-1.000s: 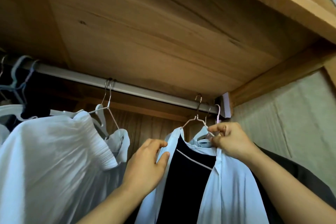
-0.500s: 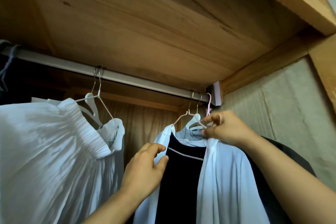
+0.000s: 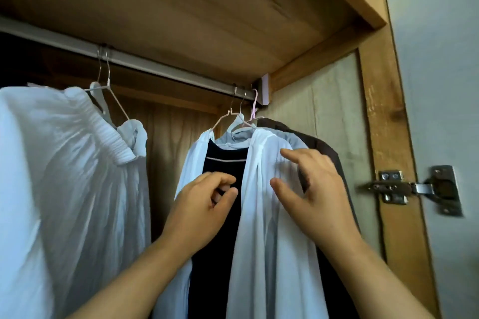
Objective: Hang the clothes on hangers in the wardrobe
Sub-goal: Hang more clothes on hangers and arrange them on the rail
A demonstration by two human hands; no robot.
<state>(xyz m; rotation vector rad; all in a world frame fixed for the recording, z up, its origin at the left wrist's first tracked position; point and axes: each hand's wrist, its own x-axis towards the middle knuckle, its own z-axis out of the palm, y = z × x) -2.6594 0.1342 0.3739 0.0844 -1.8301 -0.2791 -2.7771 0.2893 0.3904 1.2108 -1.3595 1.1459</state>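
A white open-front shirt [image 3: 259,163] hangs on a thin pink wire hanger [image 3: 222,118] from the metal rail [image 3: 160,70], near the rail's right end. My left hand [image 3: 204,204] hovers in front of the shirt's dark opening with its fingers loosely curled and nothing visibly held. My right hand [image 3: 313,189] rests with spread fingers on the shirt's right shoulder. Behind the shirt hang a grey garment [image 3: 294,140] and a brown garment [image 3: 325,149] on their own hangers.
A white pleated garment [image 3: 64,163] hangs at the left on another wire hanger [image 3: 107,90]. The wardrobe's side panel [image 3: 324,101] stands close on the right, with a metal door hinge [image 3: 404,186] on the frame. A wooden shelf [image 3: 181,8] runs above the rail.
My right hand let go of the hanger's neck and dropped onto the shirt's right shoulder. My left hand released the shirt's left front edge. The view swung to the right.
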